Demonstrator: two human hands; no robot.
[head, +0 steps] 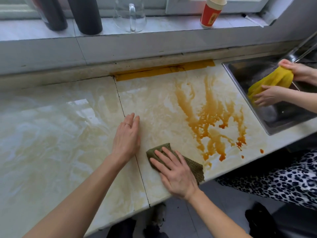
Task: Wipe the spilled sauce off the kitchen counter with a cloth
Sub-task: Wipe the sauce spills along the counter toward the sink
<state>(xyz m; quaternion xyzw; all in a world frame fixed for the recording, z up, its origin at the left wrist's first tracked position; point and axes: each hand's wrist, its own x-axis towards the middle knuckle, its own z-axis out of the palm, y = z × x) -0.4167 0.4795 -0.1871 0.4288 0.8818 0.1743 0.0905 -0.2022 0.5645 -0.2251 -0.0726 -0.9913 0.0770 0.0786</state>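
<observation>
Counter (51, 134), sauce (205, 114), right hand (176, 176) spread on cloth (195, 167), left hand (127, 138) flat, cup (211, 16) print unreadable

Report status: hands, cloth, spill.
Left hand flat on the marble counter. Right hand presses olive-green woven cloth, left of orange-brown sauce spill. Nothing between.

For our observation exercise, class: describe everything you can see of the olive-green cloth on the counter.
The olive-green cloth looks like coarse woven or knitted fabric, seemingly folded into a flat pad. It lies on the marble-look counter near the front edge, with its right corner at that edge. The right hand presses flat on it with straight, spread fingers, covering its middle. It sits just left of the orange-brown sauce spill, apart from the main pool. No stain can be made out on it.
</observation>
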